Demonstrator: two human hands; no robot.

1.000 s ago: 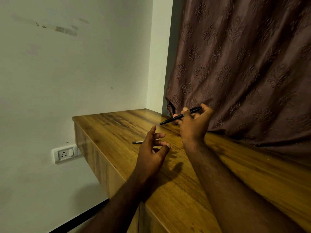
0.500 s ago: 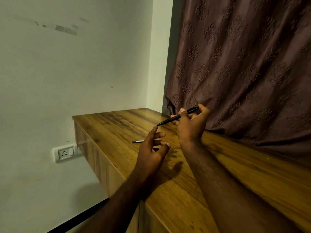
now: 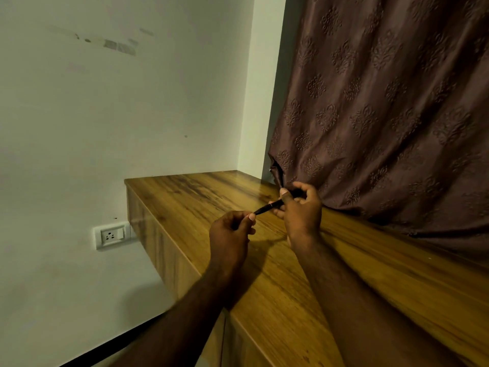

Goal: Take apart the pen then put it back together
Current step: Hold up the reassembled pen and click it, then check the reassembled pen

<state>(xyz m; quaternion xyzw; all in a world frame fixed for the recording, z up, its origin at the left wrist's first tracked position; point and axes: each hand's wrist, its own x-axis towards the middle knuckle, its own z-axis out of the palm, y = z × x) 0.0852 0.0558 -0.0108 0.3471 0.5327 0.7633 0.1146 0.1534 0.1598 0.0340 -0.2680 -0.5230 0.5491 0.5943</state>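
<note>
A slim black pen (image 3: 267, 207) is held above the wooden desk (image 3: 185, 197), slanting down to the left. My right hand (image 3: 301, 215) grips its upper, thicker end, with the thumb over the barrel. My left hand (image 3: 230, 234) is closed, and its fingertips pinch the pen's narrow lower end. The part of the barrel inside my right fist is hidden. The small dark piece that lay on the desk is out of sight where my left hand now is.
A brown patterned curtain (image 3: 383, 115) hangs down onto the desk right behind my right hand. The desk's left edge drops off beside my left forearm. A white wall socket (image 3: 112, 235) sits on the wall to the left, below desk level.
My left hand has closed and moved up to the pen's lower end. My right hand has lowered and tilted the pen toward it. The small piece on the desk is no longer visible.
</note>
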